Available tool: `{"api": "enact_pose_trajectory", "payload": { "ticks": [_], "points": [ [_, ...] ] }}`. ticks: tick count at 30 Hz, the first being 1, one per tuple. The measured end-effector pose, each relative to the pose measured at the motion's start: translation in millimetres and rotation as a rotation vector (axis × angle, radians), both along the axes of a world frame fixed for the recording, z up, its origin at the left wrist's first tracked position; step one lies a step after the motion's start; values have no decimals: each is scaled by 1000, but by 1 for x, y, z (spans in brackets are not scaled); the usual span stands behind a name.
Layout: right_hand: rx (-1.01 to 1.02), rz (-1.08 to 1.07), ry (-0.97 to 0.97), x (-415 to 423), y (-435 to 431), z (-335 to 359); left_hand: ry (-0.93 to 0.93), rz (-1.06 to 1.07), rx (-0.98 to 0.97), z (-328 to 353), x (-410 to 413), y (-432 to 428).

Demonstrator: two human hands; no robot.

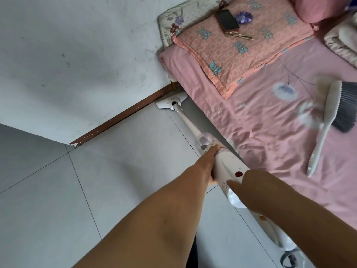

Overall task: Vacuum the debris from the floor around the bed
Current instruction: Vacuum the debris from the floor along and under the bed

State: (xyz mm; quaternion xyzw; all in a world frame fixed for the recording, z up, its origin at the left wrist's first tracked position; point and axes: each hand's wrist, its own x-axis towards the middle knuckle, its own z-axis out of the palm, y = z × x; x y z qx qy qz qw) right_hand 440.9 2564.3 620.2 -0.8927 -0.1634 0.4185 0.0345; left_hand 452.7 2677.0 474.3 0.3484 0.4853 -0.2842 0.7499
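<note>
The vacuum (pixel 228 167) body is gripped by the left hand (pixel 207 165), fingers wrapped; its handle is clasped by the right hand (pixel 257 192).

Glossy white plastic vacuum (pixel 229 171), smooth grey tiled floor (pixel 119 171), wrinkled pink cloth sheet (pixel 270 132)

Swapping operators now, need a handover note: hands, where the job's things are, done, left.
Left hand: wrapped around the vacuum body, just below the dust cup.
Right hand: on the rear of the body, fingers by the red button.
Floor head: on the tiles in the corner where baseboard meets bed.
Done: cannot tell; no debris visible on the tiles in view.
Left: probably the strip along the bed back toward you.
</note>
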Motion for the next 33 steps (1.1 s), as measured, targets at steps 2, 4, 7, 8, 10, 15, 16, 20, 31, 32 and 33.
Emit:
{"api": "enact_pose_trajectory", "payload": {
  "ticks": [2,4,7,8,10,15,16,20,31,32,33],
  "points": [
    [-16,-162,104,-10,-7,-1,-3,7,-3,2,-12,-8],
    [49,-432,224,-19,-15,0,2,22,-7,3,-25,-17],
    [29,-581,336,-35,-33,6,13,19,0,7,-45,-35],
    [12,-545,346,-42,-38,9,19,16,4,8,-52,-40],
    [40,-468,202,-58,-56,12,26,16,1,11,-70,-54],
    [8,-422,186,-103,-90,24,40,50,1,19,-118,-90],
    [-7,-416,190,-116,-103,24,43,57,-3,21,-130,-99],
    [49,-367,168,-150,-137,23,46,61,-28,26,-175,-130],
    [84,-651,393,-254,-204,21,52,152,-18,23,-288,-188],
    [100,-689,436,-259,-205,22,48,161,-18,23,-294,-190],
    [111,-710,449,-269,-208,25,45,168,-18,24,-303,-193]
  ]
}}
